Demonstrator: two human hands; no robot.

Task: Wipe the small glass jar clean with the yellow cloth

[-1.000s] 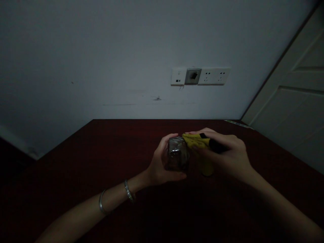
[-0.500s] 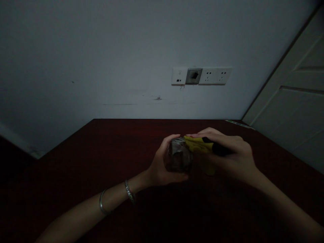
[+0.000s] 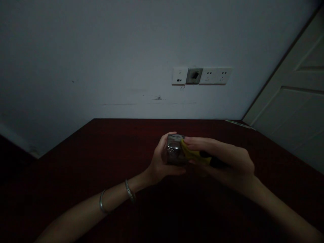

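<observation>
right hand [image 3: 225, 162] lowered, yellow cloth [image 3: 193, 155] now against glass jar's [image 3: 174, 153] side, off top.

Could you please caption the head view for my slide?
Left hand holds a clear jar; right hand holds yellow cloth against it.

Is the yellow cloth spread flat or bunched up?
Bunched up: the right hand pinches the yellow cloth against the shiny object that the left hand holds.

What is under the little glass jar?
The dark red table lies below the glass jar. The left hand wraps its side and bottom edge, and the yellow cloth in the right hand covers its right side, so whether it touches the table is hidden.
</observation>
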